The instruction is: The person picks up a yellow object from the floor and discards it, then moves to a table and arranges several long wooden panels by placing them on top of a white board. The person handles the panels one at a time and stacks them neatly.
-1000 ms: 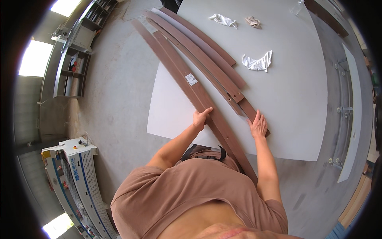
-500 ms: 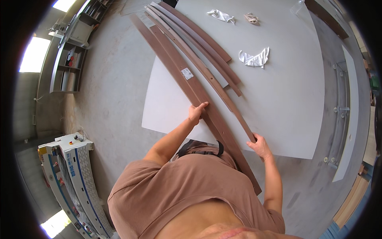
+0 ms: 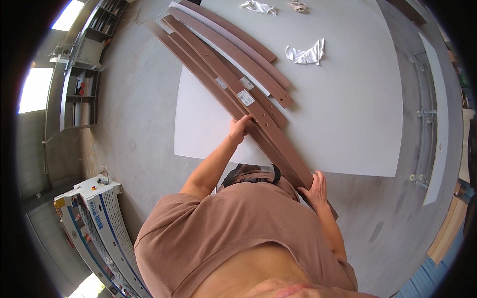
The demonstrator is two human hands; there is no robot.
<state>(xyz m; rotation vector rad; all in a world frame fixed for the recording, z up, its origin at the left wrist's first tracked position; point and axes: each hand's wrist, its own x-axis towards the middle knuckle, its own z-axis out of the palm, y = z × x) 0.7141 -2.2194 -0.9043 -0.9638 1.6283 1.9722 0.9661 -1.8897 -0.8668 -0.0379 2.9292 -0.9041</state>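
Two long brown wood boards lie against each other across the front of my body. The upper board has a white label and small round holes; the lower board shows along its left edge. My left hand is closed on the boards' left edge near their middle, thumb over the top. Lower right, my right hand wraps round the near end of the upper board, fingers on its outer edge. Beyond them, a shorter-looking brown board with holes is partly covered, and several more brown strips lie beside it.
Beneath the boards is a large pale table. White cloth gloves lie on it, with more crumpled gloves farther back. A white machine stands at lower left, shelving at upper left. A rack with rails is at right.
My right hand has brought its board leftward against the one in my left hand and turned it broad face up, showing its label. The view has shifted slightly.
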